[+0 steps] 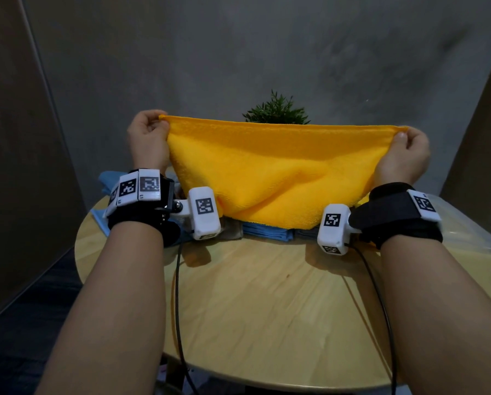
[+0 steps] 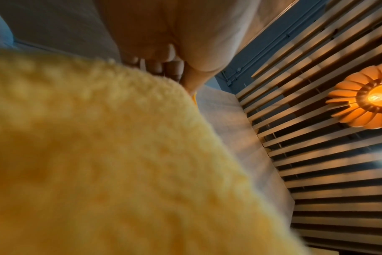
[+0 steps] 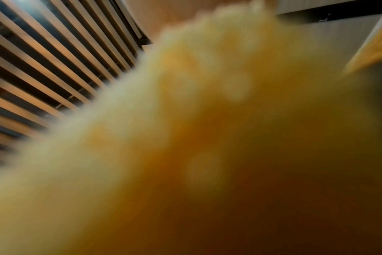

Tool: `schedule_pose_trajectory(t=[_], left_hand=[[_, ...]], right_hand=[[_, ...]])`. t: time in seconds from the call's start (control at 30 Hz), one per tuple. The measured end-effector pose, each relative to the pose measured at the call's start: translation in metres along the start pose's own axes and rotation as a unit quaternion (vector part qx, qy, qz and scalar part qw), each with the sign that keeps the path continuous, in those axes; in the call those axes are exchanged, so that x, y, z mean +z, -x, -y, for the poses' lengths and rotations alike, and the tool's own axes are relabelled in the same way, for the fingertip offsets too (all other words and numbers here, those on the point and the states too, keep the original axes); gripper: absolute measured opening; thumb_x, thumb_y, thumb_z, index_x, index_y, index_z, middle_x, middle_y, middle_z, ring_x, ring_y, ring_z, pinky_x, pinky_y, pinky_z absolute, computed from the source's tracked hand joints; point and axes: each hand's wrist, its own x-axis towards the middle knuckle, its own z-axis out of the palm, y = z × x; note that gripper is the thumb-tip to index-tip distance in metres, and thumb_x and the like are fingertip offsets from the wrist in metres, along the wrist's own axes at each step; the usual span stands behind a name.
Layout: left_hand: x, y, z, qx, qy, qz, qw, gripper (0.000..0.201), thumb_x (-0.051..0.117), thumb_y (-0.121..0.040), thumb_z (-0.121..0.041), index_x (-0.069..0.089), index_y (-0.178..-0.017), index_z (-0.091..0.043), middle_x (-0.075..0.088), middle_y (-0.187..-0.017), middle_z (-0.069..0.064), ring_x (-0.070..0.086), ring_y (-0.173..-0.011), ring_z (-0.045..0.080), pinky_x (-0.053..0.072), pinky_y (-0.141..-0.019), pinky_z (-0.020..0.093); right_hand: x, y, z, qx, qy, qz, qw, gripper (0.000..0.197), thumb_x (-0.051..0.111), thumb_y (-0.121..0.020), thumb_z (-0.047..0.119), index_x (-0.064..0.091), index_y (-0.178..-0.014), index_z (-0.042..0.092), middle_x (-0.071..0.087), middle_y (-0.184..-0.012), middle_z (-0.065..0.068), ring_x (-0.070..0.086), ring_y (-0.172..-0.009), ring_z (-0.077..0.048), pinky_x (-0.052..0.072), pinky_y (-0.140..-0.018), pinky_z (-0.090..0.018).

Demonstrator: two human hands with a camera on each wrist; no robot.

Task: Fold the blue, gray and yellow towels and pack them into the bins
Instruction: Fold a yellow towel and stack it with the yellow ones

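Observation:
I hold the yellow towel (image 1: 272, 169) stretched out in the air above the round wooden table (image 1: 267, 309). My left hand (image 1: 148, 132) pinches its top left corner and my right hand (image 1: 406, 146) pinches its top right corner. The cloth sags in the middle, with its lower edge near the table. Under it lie a folded blue towel (image 1: 267, 230) and a gray towel (image 1: 307, 233). In the left wrist view, curled fingers (image 2: 164, 63) show above the blurred yellow towel (image 2: 98, 155). The yellow towel (image 3: 207, 138) fills the right wrist view and hides the hand.
A clear plastic bin (image 1: 463, 232) sits at the table's right edge. More light blue cloth (image 1: 107, 183) lies at the back left behind my left wrist. A small green plant (image 1: 278, 111) stands behind the towel, before a gray wall.

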Motion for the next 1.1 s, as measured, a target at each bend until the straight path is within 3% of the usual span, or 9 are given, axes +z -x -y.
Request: schedule_pose_trajectory(t=[0.23, 0.33, 0.47, 0.57, 0.67, 0.77, 0.83, 0.97, 1.1], left_hand=[[-0.001, 0.0, -0.003, 0.007, -0.123, -0.089, 0.988, 0.015, 0.055, -0.088, -0.012, 0.059, -0.093, -0.025, 0.053, -0.093, -0.004, 0.049, -0.08, 0.011, 0.039, -0.07, 0.023], [0.002, 0.001, -0.009, 0.002, -0.04, -0.092, 0.995, 0.018, 0.047, -0.093, -0.012, 0.05, -0.088, -0.03, 0.055, -0.084, -0.003, 0.057, -0.061, 0.011, 0.046, -0.055, 0.028], [0.005, 0.007, -0.022, 0.086, 0.052, -0.088, 0.991, 0.02, 0.034, -0.092, -0.016, 0.041, -0.092, -0.035, 0.053, -0.093, -0.012, 0.062, -0.09, 0.024, 0.056, -0.074, 0.045], [0.008, 0.006, -0.025, 0.109, 0.207, -0.047, 0.971, 0.012, 0.034, -0.095, -0.014, 0.039, -0.096, -0.026, 0.052, -0.127, -0.003, 0.053, -0.119, 0.034, 0.049, -0.077, 0.036], [0.011, 0.01, -0.028, 0.115, 0.311, 0.006, 0.943, 0.012, 0.042, -0.09, -0.007, 0.041, -0.091, -0.019, 0.056, -0.128, 0.01, 0.043, -0.125, 0.047, 0.039, -0.082, 0.037], [0.013, 0.016, -0.033, 0.091, 0.359, 0.049, 0.928, 0.014, 0.041, -0.078, -0.001, 0.045, -0.083, -0.014, 0.064, -0.116, 0.014, 0.058, -0.112, 0.031, 0.043, -0.084, 0.033], [0.017, 0.02, -0.034, 0.079, 0.352, 0.097, 0.928, 0.014, 0.039, -0.07, -0.002, 0.048, -0.076, -0.011, 0.068, -0.105, 0.011, 0.062, -0.108, 0.026, 0.046, -0.089, 0.033], [0.035, 0.035, -0.037, 0.066, 0.25, 0.24, 0.936, 0.021, 0.043, -0.068, -0.001, 0.057, -0.072, -0.016, 0.068, -0.071, -0.004, 0.062, -0.077, 0.018, 0.046, -0.073, 0.028], [0.052, 0.055, -0.038, 0.079, 0.209, 0.36, 0.906, 0.016, 0.048, -0.074, 0.0, 0.058, -0.081, -0.011, 0.064, -0.067, -0.008, 0.057, -0.063, 0.006, 0.045, -0.062, 0.017]], right_hand=[[-0.002, 0.002, 0.008, -0.025, 0.053, 0.01, 0.998, 0.029, 0.042, -0.101, 0.027, 0.059, -0.122, 0.019, 0.052, -0.13, -0.002, 0.053, -0.114, -0.016, 0.034, -0.083, -0.016], [0.003, 0.001, 0.015, -0.017, -0.026, 0.009, 0.999, 0.019, 0.041, -0.098, 0.03, 0.059, -0.107, 0.03, 0.057, -0.122, -0.003, 0.065, -0.096, -0.017, 0.053, -0.084, -0.027], [0.0, -0.002, 0.029, -0.042, -0.201, -0.009, 0.979, 0.016, 0.038, -0.094, 0.024, 0.05, -0.088, 0.033, 0.058, -0.095, 0.005, 0.059, -0.084, -0.008, 0.053, -0.081, -0.032], [-0.001, 0.001, 0.036, -0.055, -0.316, 0.034, 0.946, 0.017, 0.036, -0.097, 0.016, 0.049, -0.091, 0.025, 0.059, -0.091, 0.01, 0.053, -0.079, -0.004, 0.04, -0.072, -0.024], [0.004, 0.007, 0.036, -0.025, -0.347, 0.104, 0.932, 0.019, 0.036, -0.099, 0.012, 0.048, -0.089, 0.023, 0.063, -0.105, 0.006, 0.053, -0.088, -0.013, 0.038, -0.071, -0.026], [0.011, 0.016, 0.035, -0.008, -0.396, 0.183, 0.9, 0.021, 0.038, -0.099, 0.005, 0.049, -0.088, 0.018, 0.064, -0.103, -0.008, 0.054, -0.075, -0.015, 0.039, -0.057, -0.023], [0.015, 0.024, 0.035, -0.018, -0.387, 0.236, 0.891, 0.021, 0.04, -0.099, 0.004, 0.052, -0.088, 0.017, 0.067, -0.101, -0.006, 0.059, -0.087, -0.016, 0.046, -0.067, -0.021], [0.023, 0.05, 0.044, -0.092, -0.301, 0.359, 0.878, 0.016, 0.046, -0.096, 0.008, 0.057, -0.089, 0.016, 0.065, -0.087, 0.0, 0.058, -0.068, 0.0, 0.046, -0.064, -0.015], [0.034, 0.079, 0.049, -0.117, -0.258, 0.458, 0.843, 0.011, 0.056, -0.085, 0.016, 0.065, -0.091, 0.017, 0.068, -0.078, 0.009, 0.061, -0.071, -0.005, 0.05, -0.069, -0.022]])
